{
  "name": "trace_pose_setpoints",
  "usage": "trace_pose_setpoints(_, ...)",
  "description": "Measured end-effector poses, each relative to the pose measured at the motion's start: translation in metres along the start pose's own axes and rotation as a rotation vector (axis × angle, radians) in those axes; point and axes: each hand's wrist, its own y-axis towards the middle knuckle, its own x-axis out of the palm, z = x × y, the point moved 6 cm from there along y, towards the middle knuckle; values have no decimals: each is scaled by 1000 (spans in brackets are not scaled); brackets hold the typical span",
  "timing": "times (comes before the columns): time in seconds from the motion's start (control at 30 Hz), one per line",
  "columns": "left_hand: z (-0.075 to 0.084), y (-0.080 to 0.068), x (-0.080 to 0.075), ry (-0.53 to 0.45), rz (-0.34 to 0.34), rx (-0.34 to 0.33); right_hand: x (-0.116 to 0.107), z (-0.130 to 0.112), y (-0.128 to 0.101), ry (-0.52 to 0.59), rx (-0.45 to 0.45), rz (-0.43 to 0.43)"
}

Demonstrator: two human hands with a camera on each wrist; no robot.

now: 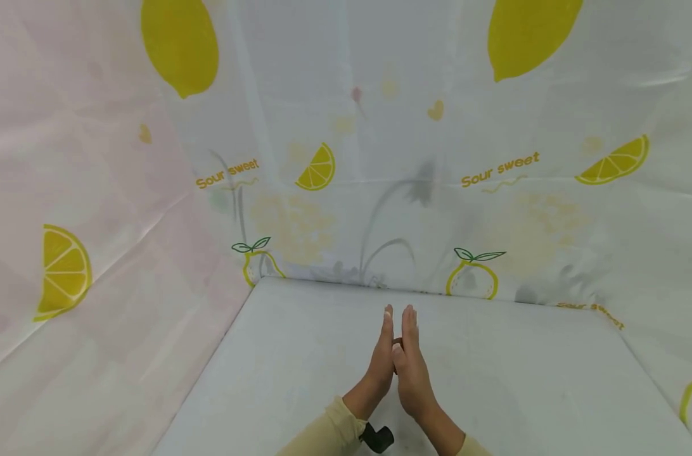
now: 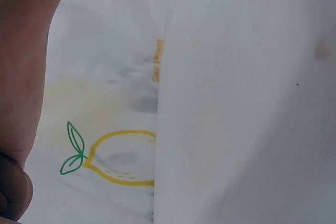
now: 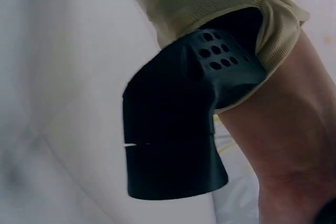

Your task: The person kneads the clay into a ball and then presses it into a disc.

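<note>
Left hand (image 1: 380, 364) & right hand (image 1: 410, 370) pressed flat, fingers straight, small dark thing (image 1: 397, 344) between; could slip onto tabletop (image 1: 523, 380).

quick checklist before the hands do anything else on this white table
1. Both hands in view: ok. The left hand and right hand stand palm to palm over the table.
2. Fingers straight: ok in the head view, fingertips pointing away from the person.
3. Something between the palms: cannot tell. A small dark spot shows in the gap, too small to identify.
4. Table surface around the hands: ok, plain white, nothing else seen near them.
5. Black wrist camera on the left arm: ok, seated at the sleeve cuff.
6. Lemon-print sheet behind: ok, well apart from the hands.
</note>
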Motion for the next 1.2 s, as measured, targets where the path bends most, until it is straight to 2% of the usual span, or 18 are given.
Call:
trace_pose_setpoints(0.13, -2, 0, 3, -12, -16, 20, -4, 1, 6, 58, 8, -1)
trace_pose_setpoints(0.3, -4, -4, 9, -4, -45, 30, -11, 5, 15, 200, 17, -3)
trace_pose_setpoints(0.43, 0, -9, 14, 10, -87, 65, -19, 15, 23, 261, 85, 2)
trace_pose_setpoints(0.6, 11, -14, 19, 11, -148, 137, -27, 28, 30, 268, 175, 9)
trace_pose_setpoints(0.73, 20, -14, 20, -36, -193, 145, -29, 35, 29, 246, 206, 4)
trace_pose_setpoints(0.83, 25, -12, 17, -75, -197, 157, -26, 39, 26, 216, 205, 0)
trace_pose_setpoints(1.0, 28, -4, 8, -80, -130, 164, -13, 43, 16, 239, 163, -24)
trace_pose_setpoints(1.2, 22, 5, -4, -62, 20, 105, 3, 33, 3, 254, 95, -46)
